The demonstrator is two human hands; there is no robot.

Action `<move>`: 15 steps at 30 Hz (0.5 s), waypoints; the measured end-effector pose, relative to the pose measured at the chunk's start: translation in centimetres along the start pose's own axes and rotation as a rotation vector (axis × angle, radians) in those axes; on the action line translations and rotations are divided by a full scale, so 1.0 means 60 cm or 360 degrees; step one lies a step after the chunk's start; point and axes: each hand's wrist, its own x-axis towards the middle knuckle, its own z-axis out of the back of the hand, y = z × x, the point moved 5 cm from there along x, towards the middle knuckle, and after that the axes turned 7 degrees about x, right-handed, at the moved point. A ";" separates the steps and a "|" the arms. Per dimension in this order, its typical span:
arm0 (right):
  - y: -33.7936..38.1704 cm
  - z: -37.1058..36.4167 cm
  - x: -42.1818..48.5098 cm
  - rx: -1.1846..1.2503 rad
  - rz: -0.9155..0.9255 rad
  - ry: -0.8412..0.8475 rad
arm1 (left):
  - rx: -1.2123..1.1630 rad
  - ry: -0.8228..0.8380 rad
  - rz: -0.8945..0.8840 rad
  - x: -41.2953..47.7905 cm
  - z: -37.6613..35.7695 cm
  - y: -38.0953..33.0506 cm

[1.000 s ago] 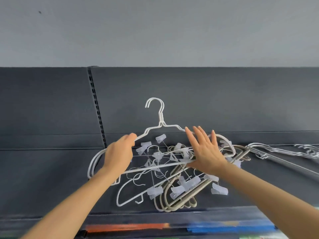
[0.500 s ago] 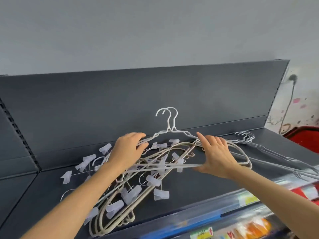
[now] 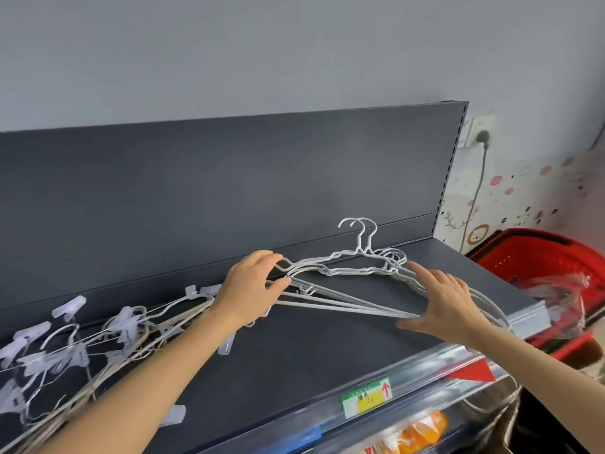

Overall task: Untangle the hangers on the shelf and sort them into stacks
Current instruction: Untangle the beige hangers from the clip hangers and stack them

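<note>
As they seem bound for a stack of their own, left hand [image 3: 253,286] has its grip clamped on two thin white wire hangers [image 3: 361,252] — right hand [image 3: 442,306], fingers straight, steadies them.

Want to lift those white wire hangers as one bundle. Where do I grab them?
Pinch the necks under the hooks, from above and in front: there the white wire hangers bunch together and stand clear of the shelf, while their bottom bars fan apart.

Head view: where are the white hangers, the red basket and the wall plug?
white hangers [image 3: 360,308], head view, on their bottom bars
red basket [image 3: 523,257], head view, on its side wall
wall plug [image 3: 483,137], head view, on the plug's body
</note>
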 end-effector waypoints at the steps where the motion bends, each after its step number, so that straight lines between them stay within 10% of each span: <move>1: -0.021 0.004 0.002 0.0008 -0.0039 -0.0003 | -0.0001 0.0013 -0.0003 0.009 -0.010 -0.011; 15: -0.108 -0.026 0.046 -0.0124 -0.0286 0.0124 | 0.0224 0.0308 -0.0097 0.059 -0.101 -0.078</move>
